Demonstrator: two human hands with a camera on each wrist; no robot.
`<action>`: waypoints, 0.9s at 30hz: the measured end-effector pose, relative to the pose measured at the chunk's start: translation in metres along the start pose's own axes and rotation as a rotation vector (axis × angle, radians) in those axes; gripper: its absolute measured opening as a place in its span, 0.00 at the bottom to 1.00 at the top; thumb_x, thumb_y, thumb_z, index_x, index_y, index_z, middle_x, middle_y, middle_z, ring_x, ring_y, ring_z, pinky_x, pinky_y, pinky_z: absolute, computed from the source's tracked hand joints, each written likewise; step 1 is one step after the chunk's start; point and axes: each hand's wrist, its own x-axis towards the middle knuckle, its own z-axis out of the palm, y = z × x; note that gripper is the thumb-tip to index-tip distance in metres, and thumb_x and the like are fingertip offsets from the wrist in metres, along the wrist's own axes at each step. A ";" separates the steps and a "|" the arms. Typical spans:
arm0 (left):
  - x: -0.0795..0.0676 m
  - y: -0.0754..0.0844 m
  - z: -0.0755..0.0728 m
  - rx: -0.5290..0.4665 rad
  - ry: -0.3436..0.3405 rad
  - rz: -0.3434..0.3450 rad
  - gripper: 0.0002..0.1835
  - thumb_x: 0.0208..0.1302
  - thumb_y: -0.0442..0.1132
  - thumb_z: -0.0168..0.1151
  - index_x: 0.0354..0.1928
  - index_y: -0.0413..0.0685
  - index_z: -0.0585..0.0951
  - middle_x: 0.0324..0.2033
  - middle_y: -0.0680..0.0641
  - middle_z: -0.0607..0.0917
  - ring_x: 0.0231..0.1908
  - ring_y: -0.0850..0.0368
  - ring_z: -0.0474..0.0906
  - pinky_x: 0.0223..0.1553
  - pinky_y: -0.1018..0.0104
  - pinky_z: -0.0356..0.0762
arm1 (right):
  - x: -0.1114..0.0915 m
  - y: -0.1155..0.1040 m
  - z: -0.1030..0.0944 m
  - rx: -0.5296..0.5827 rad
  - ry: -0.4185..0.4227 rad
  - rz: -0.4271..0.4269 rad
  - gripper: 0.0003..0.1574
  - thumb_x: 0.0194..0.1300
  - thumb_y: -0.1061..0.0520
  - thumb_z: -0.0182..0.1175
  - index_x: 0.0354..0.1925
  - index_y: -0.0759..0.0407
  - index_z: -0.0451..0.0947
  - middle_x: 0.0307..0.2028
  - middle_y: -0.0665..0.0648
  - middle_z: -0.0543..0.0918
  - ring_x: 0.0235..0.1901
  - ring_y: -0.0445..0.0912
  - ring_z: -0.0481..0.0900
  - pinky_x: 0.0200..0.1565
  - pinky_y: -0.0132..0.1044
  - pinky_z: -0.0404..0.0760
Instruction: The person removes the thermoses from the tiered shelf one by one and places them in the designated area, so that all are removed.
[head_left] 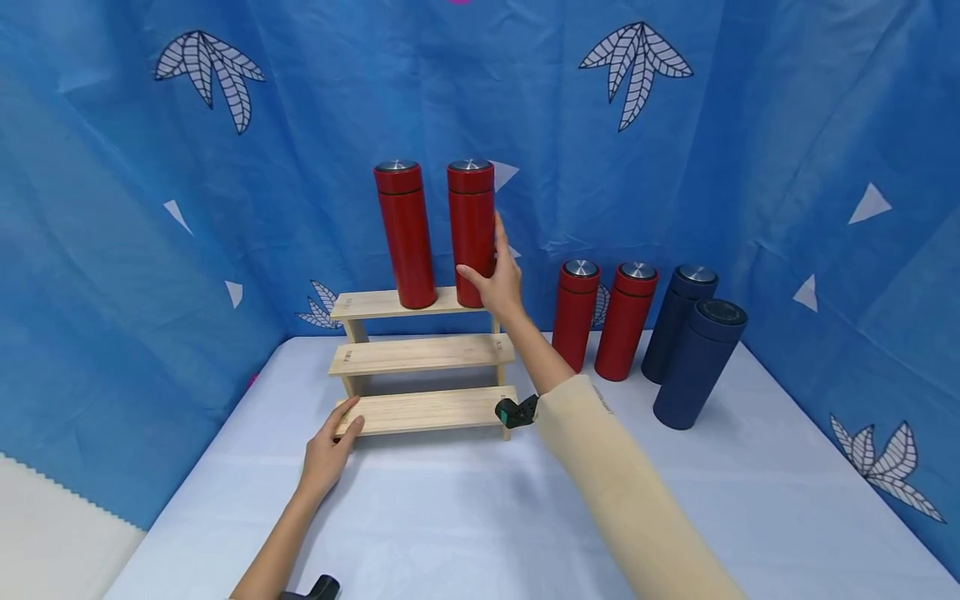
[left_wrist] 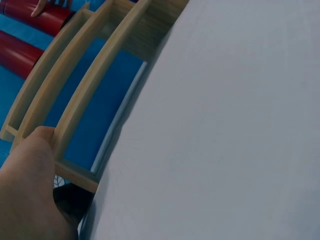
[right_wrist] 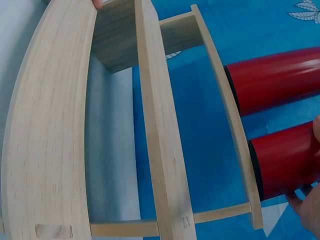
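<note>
Your right hand [head_left: 501,283] clasps a red, metal-topped cylindrical flask [head_left: 472,225], likely for balance. Left hand [head_left: 328,452] clamps the pale wooden three-tier rack [head_left: 423,354], near left, presumably steadying it.

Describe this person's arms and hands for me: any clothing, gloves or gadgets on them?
These are human hands, ungloved. Above the right hand comes a plain cream sleeve, with a small black device with a greenish patch by its cuff. The left hand leads to a bare forearm, another black gadget beside it.
</note>
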 end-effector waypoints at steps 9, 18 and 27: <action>0.001 -0.001 0.002 -0.001 0.001 0.001 0.31 0.66 0.60 0.47 0.67 0.56 0.63 0.66 0.38 0.62 0.64 0.36 0.56 0.58 0.37 0.56 | -0.009 0.000 -0.015 0.002 0.010 -0.071 0.59 0.55 0.53 0.68 0.72 0.35 0.40 0.57 0.57 0.69 0.55 0.47 0.69 0.45 0.41 0.78; 0.003 -0.003 0.004 0.008 0.008 0.007 0.31 0.66 0.60 0.47 0.67 0.56 0.63 0.65 0.38 0.62 0.63 0.36 0.56 0.58 0.37 0.56 | -0.024 -0.001 -0.045 0.030 0.063 -0.116 0.58 0.55 0.52 0.68 0.71 0.34 0.42 0.54 0.57 0.72 0.51 0.46 0.72 0.44 0.41 0.79; 0.005 -0.007 0.008 0.003 0.017 0.023 0.30 0.66 0.60 0.48 0.67 0.57 0.64 0.65 0.39 0.62 0.64 0.36 0.56 0.59 0.38 0.55 | -0.052 -0.002 -0.081 0.028 0.097 -0.134 0.58 0.54 0.56 0.69 0.72 0.41 0.44 0.56 0.60 0.72 0.52 0.53 0.73 0.45 0.49 0.78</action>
